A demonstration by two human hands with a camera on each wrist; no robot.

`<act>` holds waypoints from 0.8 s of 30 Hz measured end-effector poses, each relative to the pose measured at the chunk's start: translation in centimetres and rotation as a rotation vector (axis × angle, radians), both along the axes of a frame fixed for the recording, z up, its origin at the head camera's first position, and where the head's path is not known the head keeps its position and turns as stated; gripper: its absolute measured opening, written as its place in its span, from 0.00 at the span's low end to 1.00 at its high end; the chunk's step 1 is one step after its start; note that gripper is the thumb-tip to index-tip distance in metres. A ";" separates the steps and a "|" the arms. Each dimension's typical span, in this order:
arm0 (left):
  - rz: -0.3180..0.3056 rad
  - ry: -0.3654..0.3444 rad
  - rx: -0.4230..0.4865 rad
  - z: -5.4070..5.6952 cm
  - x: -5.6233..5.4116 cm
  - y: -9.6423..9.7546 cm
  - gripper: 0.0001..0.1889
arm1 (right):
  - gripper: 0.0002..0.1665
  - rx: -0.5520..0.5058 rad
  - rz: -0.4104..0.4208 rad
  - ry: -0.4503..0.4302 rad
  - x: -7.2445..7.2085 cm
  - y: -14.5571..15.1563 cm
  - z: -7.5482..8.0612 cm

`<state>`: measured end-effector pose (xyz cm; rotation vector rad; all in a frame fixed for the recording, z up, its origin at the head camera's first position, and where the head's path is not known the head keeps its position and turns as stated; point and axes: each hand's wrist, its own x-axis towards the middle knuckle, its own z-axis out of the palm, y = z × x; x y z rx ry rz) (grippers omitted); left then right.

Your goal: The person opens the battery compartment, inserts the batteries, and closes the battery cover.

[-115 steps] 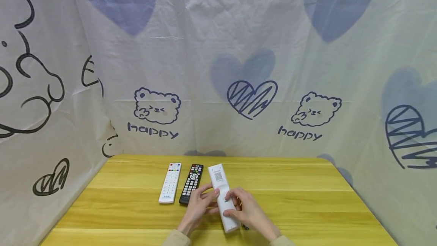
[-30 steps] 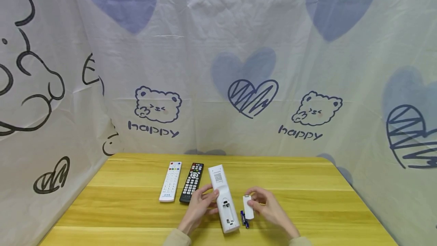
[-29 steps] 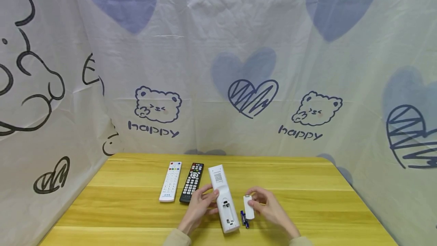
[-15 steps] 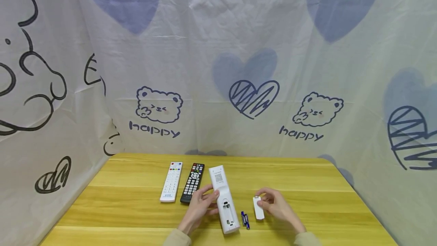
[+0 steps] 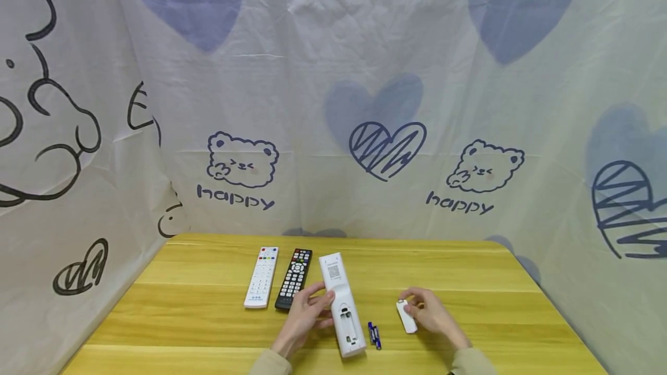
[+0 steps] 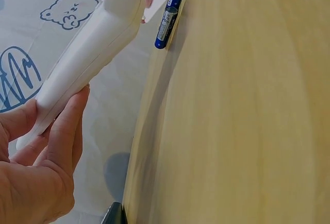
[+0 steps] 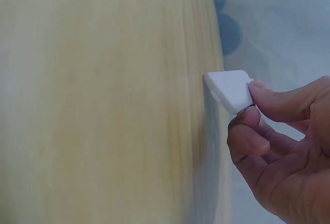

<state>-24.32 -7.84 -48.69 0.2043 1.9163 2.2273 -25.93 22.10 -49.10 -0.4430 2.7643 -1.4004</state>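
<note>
My left hand (image 5: 306, 312) grips a white remote control (image 5: 341, 300) by its side, back face up. Its battery compartment (image 5: 348, 324) is uncovered, and no batteries show inside. In the left wrist view the remote control (image 6: 87, 54) is tilted and held above the table. Between thumb and fingers, my right hand (image 5: 428, 312) pinches the white battery cover (image 5: 407, 316), to the right of the remote. In the right wrist view one end of the cover (image 7: 232, 87) is at the table surface. Blue batteries (image 5: 374, 335) lie side by side on the table between remote and cover.
A white remote (image 5: 261, 278) and a black remote (image 5: 294, 279) lie buttons up on the wooden table (image 5: 182, 300), left of my left hand. The black one's lower end is close to that hand. A printed cloth (image 5: 312, 201) hangs behind the table.
The battery cover came off the remote, exposing the compartment. My right hand has carried it rightwards, past the batteries, and lowered it towards the table. My left hand has kept its hold.
</note>
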 end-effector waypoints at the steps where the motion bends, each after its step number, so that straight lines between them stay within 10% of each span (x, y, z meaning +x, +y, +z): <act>1: -0.001 0.001 0.002 0.0 0.0 0.0 0.29 | 0.11 0.008 -0.015 0.001 0.0 0.0 -0.1; 20: -0.026 -0.005 0.018 -0.1 0.0 -0.1 0.30 | 0.12 0.259 -0.170 0.053 1.1 -1.6 0.8; 24: -0.024 -0.007 0.019 -0.1 0.0 -0.1 0.30 | 0.13 0.263 -0.095 0.034 2.1 -3.0 1.2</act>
